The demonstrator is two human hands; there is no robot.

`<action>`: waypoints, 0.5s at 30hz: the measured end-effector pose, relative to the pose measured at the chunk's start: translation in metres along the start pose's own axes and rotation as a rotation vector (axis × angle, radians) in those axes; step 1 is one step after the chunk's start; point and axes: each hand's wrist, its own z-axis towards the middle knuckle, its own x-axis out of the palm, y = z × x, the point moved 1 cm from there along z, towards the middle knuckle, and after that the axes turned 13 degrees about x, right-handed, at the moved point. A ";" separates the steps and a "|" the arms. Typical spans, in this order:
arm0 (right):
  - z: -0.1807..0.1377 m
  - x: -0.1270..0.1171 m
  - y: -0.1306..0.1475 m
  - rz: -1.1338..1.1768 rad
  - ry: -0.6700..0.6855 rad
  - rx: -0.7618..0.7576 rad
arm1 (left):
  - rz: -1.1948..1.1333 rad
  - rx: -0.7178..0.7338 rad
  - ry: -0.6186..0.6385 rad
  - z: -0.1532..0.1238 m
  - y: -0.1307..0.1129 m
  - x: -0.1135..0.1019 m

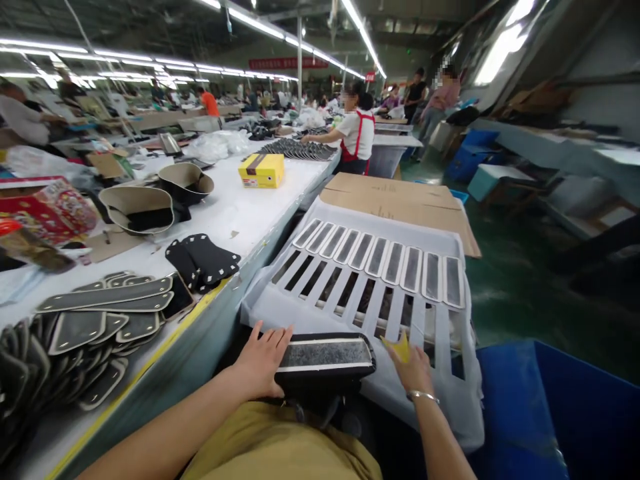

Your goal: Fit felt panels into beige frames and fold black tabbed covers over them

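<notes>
My left hand lies with its fingers stretched out on the left end of a stack of black strips with grey centres in front of me. My right hand sits at the stack's right end, pinching a small yellow piece between its fingers. Both hands rest at the near edge of a white slotted template. A row of grey-and-white strips lies across the template's far part.
A long white table on my left carries piles of dark shaped pieces, black pads, a yellow box and curved beige parts. Cardboard sheets lie beyond the template. A blue bin stands at right. Other people work farther off.
</notes>
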 end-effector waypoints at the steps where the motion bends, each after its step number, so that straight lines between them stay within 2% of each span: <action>1: -0.005 -0.007 0.016 0.001 0.068 -0.089 | 0.004 0.010 0.000 -0.001 0.001 0.000; 3: -0.021 -0.020 0.055 -0.015 0.227 -0.322 | 0.007 0.047 -0.002 -0.002 0.004 -0.001; 4: -0.032 -0.024 0.075 -0.090 0.341 -0.543 | 0.007 0.066 -0.004 -0.001 0.006 -0.002; 5: -0.043 -0.027 0.094 -0.174 0.392 -0.700 | 0.009 0.081 -0.009 -0.001 0.007 -0.003; 7: -0.064 -0.029 0.122 -0.329 0.406 -0.866 | 0.018 0.102 -0.014 0.001 0.011 -0.006; 10: -0.081 -0.019 0.135 -0.411 0.283 -0.891 | 0.019 0.154 0.011 0.002 0.022 -0.013; 13: -0.077 0.006 0.123 -0.371 0.142 -0.882 | 0.010 0.219 0.019 0.000 0.040 -0.019; 15: -0.071 0.024 0.110 -0.328 0.081 -0.931 | 0.008 0.243 0.037 -0.003 0.049 -0.022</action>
